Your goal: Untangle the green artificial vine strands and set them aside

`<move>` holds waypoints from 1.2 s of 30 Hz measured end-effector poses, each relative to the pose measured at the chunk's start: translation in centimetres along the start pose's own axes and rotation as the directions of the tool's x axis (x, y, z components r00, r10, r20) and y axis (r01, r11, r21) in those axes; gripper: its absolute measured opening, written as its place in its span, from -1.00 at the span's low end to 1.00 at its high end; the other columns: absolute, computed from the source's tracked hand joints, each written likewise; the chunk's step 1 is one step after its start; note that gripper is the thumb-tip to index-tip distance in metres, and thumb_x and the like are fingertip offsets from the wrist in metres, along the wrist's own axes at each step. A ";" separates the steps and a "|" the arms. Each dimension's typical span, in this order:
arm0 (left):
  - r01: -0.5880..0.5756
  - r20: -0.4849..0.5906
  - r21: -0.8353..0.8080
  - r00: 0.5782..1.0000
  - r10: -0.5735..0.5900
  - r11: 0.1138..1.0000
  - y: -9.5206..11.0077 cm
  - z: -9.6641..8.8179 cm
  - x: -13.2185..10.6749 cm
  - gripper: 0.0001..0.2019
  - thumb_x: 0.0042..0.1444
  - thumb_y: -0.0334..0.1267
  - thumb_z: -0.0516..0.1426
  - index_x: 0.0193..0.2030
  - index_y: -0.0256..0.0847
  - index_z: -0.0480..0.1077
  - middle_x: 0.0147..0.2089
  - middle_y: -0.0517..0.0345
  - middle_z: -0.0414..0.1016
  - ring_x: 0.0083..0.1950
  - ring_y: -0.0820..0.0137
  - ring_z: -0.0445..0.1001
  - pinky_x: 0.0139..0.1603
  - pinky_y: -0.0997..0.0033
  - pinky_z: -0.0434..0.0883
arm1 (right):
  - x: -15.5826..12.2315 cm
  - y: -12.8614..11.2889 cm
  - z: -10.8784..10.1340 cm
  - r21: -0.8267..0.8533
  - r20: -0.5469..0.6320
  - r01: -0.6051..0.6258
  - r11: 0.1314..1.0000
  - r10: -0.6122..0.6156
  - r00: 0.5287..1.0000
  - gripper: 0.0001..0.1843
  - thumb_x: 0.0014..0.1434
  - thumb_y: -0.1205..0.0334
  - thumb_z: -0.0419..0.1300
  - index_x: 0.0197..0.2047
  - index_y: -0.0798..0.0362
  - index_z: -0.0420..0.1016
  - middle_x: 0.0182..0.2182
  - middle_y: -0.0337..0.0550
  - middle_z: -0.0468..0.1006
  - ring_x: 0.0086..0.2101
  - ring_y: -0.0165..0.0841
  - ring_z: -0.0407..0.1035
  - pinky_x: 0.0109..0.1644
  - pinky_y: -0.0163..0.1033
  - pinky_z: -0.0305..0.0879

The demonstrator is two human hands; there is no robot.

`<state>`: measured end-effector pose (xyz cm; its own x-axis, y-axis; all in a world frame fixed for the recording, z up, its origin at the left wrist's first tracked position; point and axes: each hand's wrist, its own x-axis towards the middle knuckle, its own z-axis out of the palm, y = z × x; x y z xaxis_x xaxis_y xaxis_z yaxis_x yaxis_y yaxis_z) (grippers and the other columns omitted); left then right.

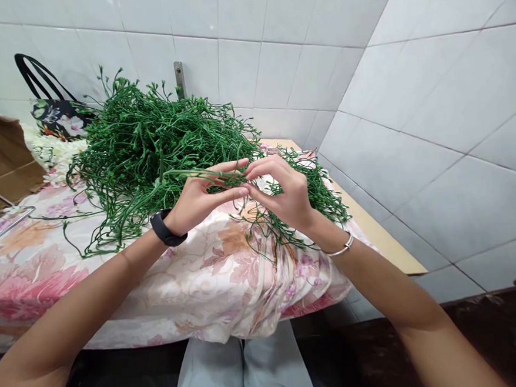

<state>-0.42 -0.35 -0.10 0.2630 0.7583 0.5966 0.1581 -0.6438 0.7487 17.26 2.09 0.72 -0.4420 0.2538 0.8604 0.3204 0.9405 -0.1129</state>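
Observation:
A thin green plant stem (181,173) runs across the fingers of my left hand (194,201), which wears a black wristband and grips it between thumb and fingers. Fingertip to fingertip with it, my right hand (286,188) is closed in a pinch at the stem's right end; the exact pinch point is partly hidden. Behind my left hand rises a big tangled heap of green stems (160,129) with small buds at their tips. A smaller pile of green stems (324,192) lies behind and beside my right hand.
A floral cloth (159,300) covers the table, bunched at the front right, baring a wooden edge (390,249). White flowers (56,151), a black flowered bag (58,116), a cardboard box (3,158) and a metal rod (8,228) are at left. Tiled walls (446,103) stand behind and right.

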 end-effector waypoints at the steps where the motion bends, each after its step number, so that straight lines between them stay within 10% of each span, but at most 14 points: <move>1: -0.022 -0.015 0.037 1.000 0.023 0.999 0.1 0.0 0.0 -0.54 -0.10 -0.20 0.23 0.01 -0.10 0.35 0.06 0.07 0.39 0.04 0.30 0.37 -0.01 0.33 0.37 | 0.0 0.0 0.0 0.011 0.018 0.000 1.000 -0.001 1.000 -0.95 0.06 0.31 0.14 -0.36 0.03 0.31 -0.36 -0.19 0.45 -0.25 -0.41 0.36 -0.15 -0.20 0.32; 17: -0.248 0.019 0.169 0.969 0.248 0.954 0.9 -0.2 -0.1 -0.57 -0.05 -0.20 0.20 0.02 -0.13 0.36 0.02 0.06 0.43 0.06 0.30 0.36 0.12 0.26 0.29 | 0.0 0.0 -0.1 -0.054 -0.062 0.130 0.990 -0.133 0.989 -0.84 0.03 0.36 0.18 -0.27 -0.02 0.42 -0.33 -0.21 0.50 -0.29 -0.39 0.36 -0.22 -0.18 0.32; 25: -0.040 -0.093 0.034 0.995 0.043 0.999 1.0 0.3 -0.5 -0.64 -0.10 -0.16 0.23 -0.12 -0.18 0.44 -0.16 0.05 0.51 -0.34 0.42 0.47 -0.45 0.50 0.45 | -0.2 -0.4 0.2 -0.082 -0.073 0.069 0.994 -0.075 0.994 -0.88 0.07 0.35 0.14 -0.27 0.00 0.41 -0.33 -0.19 0.50 -0.29 -0.42 0.39 -0.23 -0.21 0.35; 36: 0.007 -0.090 0.120 0.996 0.004 0.993 0.7 -0.1 -0.2 -0.71 -0.14 -0.12 0.24 -0.29 -0.23 0.40 -0.30 0.10 0.49 -0.35 0.42 0.44 -0.43 0.48 0.37 | -0.2 -0.3 0.0 -0.148 0.004 0.018 0.989 -0.017 1.000 -0.91 0.10 0.27 0.12 -0.43 0.05 0.30 -0.49 -0.22 0.40 -0.41 -0.45 0.28 -0.32 -0.26 0.25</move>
<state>-0.44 -0.98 0.33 0.1767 0.7618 0.6232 0.2725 -0.6463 0.7128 17.22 1.79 0.60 -0.4511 0.2387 0.8599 0.4333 0.9010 -0.0228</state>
